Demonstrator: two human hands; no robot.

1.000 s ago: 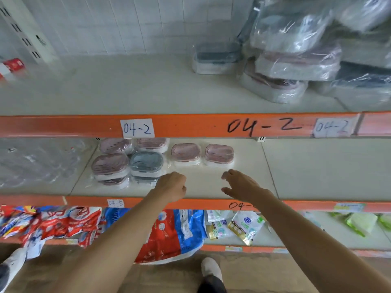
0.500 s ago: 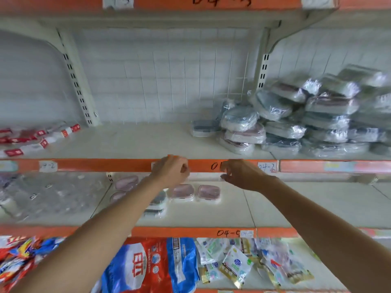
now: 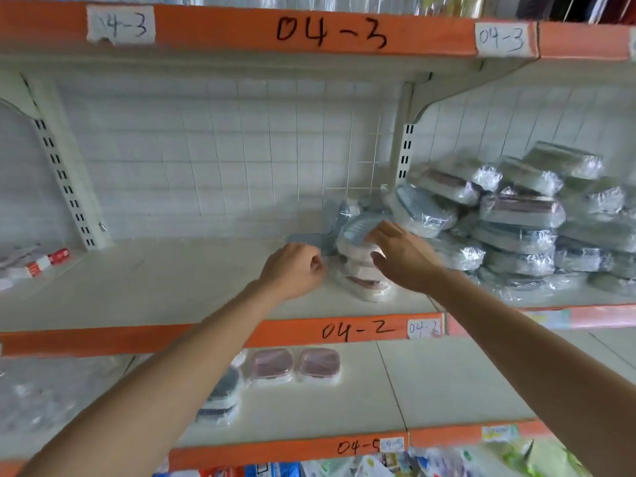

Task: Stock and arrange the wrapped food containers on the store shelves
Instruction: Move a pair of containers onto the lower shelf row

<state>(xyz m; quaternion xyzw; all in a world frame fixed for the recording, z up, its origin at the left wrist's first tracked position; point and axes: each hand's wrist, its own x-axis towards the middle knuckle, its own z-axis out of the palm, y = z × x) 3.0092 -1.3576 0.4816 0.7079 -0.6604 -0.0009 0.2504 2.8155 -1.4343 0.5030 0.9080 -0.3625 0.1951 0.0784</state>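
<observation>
Both arms reach to cream metal shelf [image 3: 165,287] tagged 04-2; right hand [image 3: 404,258] spread, touching small stack of plastic-wrapped containers [image 3: 361,270]; left hand [image 3: 292,268] clenched beside it, grasping nothing visible.

On the middle shelf [image 3: 172,287], a heap of wrapped containers [image 3: 523,222] fills the right end against the back wall. A small stack [image 3: 361,270] stands just left of the heap, near the front edge. On the lower shelf [image 3: 447,380], two containers [image 3: 296,366] sit side by side toward the back.
</observation>
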